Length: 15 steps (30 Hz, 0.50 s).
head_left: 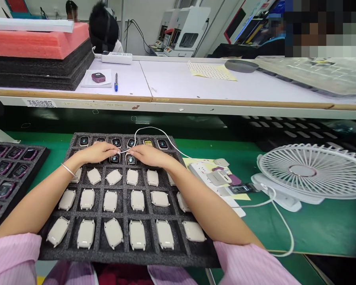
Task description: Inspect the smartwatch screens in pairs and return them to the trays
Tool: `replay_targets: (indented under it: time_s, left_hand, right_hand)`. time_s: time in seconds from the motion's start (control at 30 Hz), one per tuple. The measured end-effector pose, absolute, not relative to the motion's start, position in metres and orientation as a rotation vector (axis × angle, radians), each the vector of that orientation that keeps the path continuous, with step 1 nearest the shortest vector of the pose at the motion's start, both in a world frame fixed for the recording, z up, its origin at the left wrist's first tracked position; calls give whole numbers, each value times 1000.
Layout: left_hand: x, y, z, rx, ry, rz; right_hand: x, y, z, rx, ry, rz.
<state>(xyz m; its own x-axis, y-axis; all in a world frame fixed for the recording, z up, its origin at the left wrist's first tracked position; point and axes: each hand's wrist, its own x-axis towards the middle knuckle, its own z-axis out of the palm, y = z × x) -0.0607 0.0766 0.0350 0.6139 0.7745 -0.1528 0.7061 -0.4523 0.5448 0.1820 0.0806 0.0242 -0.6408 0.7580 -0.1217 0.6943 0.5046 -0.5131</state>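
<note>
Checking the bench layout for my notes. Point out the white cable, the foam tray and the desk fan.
White cable [154, 129]: head view, on the arc above the tray.
Foam tray [127, 255]: head view, on its near edge.
Desk fan [302, 170]: head view, on the hub of its grille.

Foam tray [127, 256] dead ahead, w/ watches [112, 233] in its cells, one per cell. L hand [96, 153] and R hand [150, 155] sit over top rows, fingertips nearly meeting, w/ cable [163, 136] btwn them. Cable loops past tray's 12 o'clock, runs to power strip [200, 170] at tray's 3 o'clock. Strip's on papers [235, 206], on bench mat [314, 233]. Fan [302, 170] further out at 3, also on mat. 2nd tray [17, 149] at 9. Raised shelf [180, 79] behind at 12, holding pen [116, 82] and foam stack [38, 59] at 11.
</note>
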Motion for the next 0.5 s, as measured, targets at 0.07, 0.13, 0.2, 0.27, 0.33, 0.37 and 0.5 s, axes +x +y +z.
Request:
replay_targets:
  time_s: [0.07,0.13,0.2,0.27,0.33,0.37,0.5]
  left_hand:
    - [-56,77,33,2323,1238,110]
    - [-54,78,30,2363,1272,74]
    - [-54,80,28,2373,1276,79]
    - [-56,82,24,2364,1291,111]
    - [-59,83,21,2343,1295,155]
    - [-60,84,19,2322,1292,178]
    - [-63,83,15,2191,1260,279]
  right_hand:
    - [181,81,24,-1275,-2623,825]
    - [180,81,25,-1276,-2617,842]
    - [181,82,27,-1324,-2555,790]
    - [189,81,31,-1423,-2433,611]
    - [205,76,36,-1485,-2333,421]
    - [217,71,40,-1486,-2318,362]
    - [269,32,47,-1448,-2350,330]
